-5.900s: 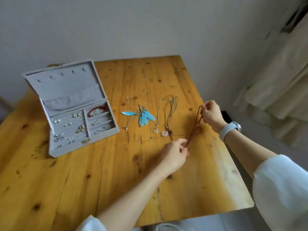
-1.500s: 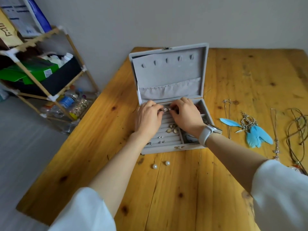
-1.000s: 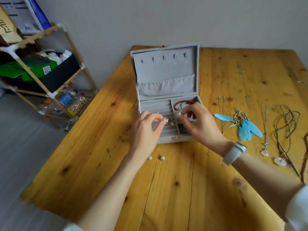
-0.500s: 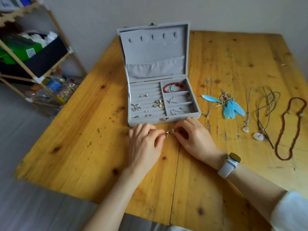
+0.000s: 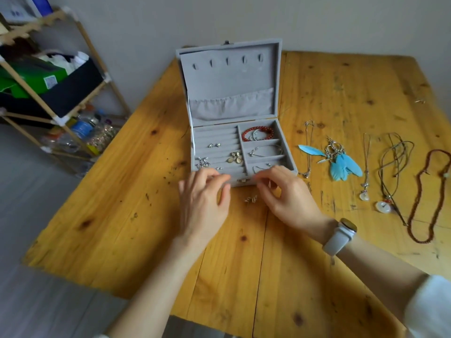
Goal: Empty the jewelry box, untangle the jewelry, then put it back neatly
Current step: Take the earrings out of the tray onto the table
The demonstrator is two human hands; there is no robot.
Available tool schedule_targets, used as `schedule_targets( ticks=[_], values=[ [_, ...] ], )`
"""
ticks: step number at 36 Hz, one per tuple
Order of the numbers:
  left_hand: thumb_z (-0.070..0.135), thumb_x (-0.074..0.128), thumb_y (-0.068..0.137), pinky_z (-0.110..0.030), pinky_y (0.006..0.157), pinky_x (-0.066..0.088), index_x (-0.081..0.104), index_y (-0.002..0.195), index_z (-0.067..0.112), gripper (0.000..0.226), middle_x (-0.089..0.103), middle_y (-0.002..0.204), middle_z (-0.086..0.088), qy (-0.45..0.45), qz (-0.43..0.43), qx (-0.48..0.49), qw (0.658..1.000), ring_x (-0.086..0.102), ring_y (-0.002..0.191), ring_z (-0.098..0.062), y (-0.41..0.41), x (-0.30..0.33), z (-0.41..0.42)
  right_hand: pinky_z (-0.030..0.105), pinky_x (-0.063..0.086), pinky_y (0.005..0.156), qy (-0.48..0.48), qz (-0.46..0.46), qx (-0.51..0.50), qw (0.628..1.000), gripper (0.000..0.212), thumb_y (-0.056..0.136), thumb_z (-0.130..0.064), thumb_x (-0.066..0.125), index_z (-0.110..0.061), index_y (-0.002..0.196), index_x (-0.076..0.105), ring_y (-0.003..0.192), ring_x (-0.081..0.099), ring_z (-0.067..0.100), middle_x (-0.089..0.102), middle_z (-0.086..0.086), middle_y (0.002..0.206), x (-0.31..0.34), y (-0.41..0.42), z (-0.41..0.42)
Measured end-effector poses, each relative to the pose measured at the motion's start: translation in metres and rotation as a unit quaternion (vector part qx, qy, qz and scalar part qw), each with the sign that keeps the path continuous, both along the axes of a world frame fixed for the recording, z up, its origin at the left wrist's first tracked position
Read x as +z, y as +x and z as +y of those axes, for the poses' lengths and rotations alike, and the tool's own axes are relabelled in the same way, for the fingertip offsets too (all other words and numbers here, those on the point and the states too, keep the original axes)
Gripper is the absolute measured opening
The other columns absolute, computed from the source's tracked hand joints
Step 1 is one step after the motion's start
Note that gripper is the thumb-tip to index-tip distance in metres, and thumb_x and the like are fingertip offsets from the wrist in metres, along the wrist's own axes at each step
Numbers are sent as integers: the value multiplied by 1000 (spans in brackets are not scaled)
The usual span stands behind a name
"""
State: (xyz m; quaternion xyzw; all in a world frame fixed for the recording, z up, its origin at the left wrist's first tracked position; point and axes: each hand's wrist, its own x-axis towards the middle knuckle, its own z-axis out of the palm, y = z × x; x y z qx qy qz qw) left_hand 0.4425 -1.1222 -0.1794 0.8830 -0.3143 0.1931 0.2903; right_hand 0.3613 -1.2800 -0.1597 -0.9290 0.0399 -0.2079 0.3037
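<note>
The grey jewelry box [image 5: 231, 76] stands open on the wooden table [image 5: 122, 215]. Its tray holds a red bead bracelet [image 5: 258, 129], gold earrings [image 5: 234, 157], silver studs [image 5: 214, 145] and thin silver chains [image 5: 266, 150]. Both hands hover at the box's front edge. My left hand [image 5: 205, 203] has loosely curled fingers and holds nothing I can see. My right hand [image 5: 285, 195] has its fingertips drawn together; whether they pinch anything is unclear. A small silver earring [image 5: 251, 199] lies on the table between the hands.
To the right of the box, laid out in a row, are a silver chain [image 5: 308, 147], blue feather earrings [image 5: 341, 164], a pendant necklace [image 5: 364, 172], a cord necklace [image 5: 390, 167] and a brown bead necklace [image 5: 424, 198]. A wooden shelf [image 5: 48, 81] stands left of the table.
The necklaces were laid out, then both hands lifted a small earring from the tray to the table in front. It now lies there released, and the hands have moved up to the box edge.
</note>
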Motion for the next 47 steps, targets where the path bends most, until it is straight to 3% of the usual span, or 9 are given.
schedule_targets(
  ticks=[5, 11, 19, 29, 33, 36, 39, 43, 47],
  values=[
    [13, 63, 80, -36, 75, 30, 69, 100, 15, 21, 62, 97, -5, 40, -5, 38, 998, 54, 93, -28, 49, 18, -10, 33, 46, 73, -6, -11, -19, 1000, 17, 89, -12, 54, -9, 103, 63, 87, 55, 20, 61, 6, 92, 15, 46, -4],
    [16, 55, 88, -37, 82, 28, 62, 118, 16, 30, 53, 108, -6, 132, 30, 30, 990, 44, 105, -26, 93, 19, -22, 40, 38, 87, -87, 68, -19, 994, 31, 91, -17, 49, -17, 121, 59, 103, 47, 32, 56, 14, 105, 5, 110, -8],
    [18, 60, 86, -37, 78, 30, 69, 106, 20, 22, 55, 100, -5, 119, 26, 9, 993, 45, 98, -27, 101, 10, -18, 39, 30, 82, -160, 75, -8, 984, 30, 91, -28, 49, -32, 118, 60, 102, 41, 30, 54, 8, 100, -9, 129, -5],
    [28, 67, 81, -30, 77, 22, 70, 91, 23, 12, 55, 99, 3, 81, 117, 15, 990, 44, 102, -19, 111, 13, -24, 38, 24, 83, -88, 120, -21, 989, 21, 86, -38, 55, -22, 97, 63, 106, 40, 24, 56, 2, 104, -5, 139, -3],
    [28, 72, 76, -28, 75, 21, 69, 79, 26, 5, 50, 86, 10, 25, 149, 16, 988, 48, 99, -19, 105, 23, -21, 37, 26, 83, -26, 130, -20, 991, 10, 84, -31, 59, -24, 89, 64, 105, 42, 22, 60, -1, 102, 7, 133, -5],
    [25, 75, 73, -34, 80, 31, 66, 71, 28, 9, 48, 79, 11, -44, 150, 17, 988, 51, 92, -20, 86, 30, -17, 33, 36, 82, 66, 78, -16, 995, 2, 82, -21, 63, -21, 83, 65, 90, 49, 16, 60, -7, 85, 18, 112, -10],
    [23, 77, 70, -44, 83, 39, 68, 69, 28, 10, 50, 77, 10, -80, 158, -9, 984, 51, 87, -22, 52, 33, -18, 12, 36, 62, 151, 29, -15, 988, 10, 82, -12, 64, -20, 75, 62, 64, 47, -1, 57, -15, 71, 26, 77, -12],
    [26, 78, 66, -35, 78, 30, 71, 68, 26, 8, 57, 76, 6, -62, 143, -62, 986, 53, 85, -21, 8, 27, -27, 10, 38, 56, 205, 19, -54, 977, 9, 82, -13, 66, -19, 77, 62, 57, 48, 0, 59, -11, 69, 17, 25, -16],
    [38, 71, 64, -29, 70, 19, 71, 69, 30, 9, 56, 75, 10, -15, 117, -81, 990, 49, 82, -17, -21, 18, -36, 9, 40, 61, 178, 57, -73, 980, 6, 83, -14, 65, -20, 84, 64, 65, 52, 2, 61, -10, 76, 1, -15, -20]
  ],
)
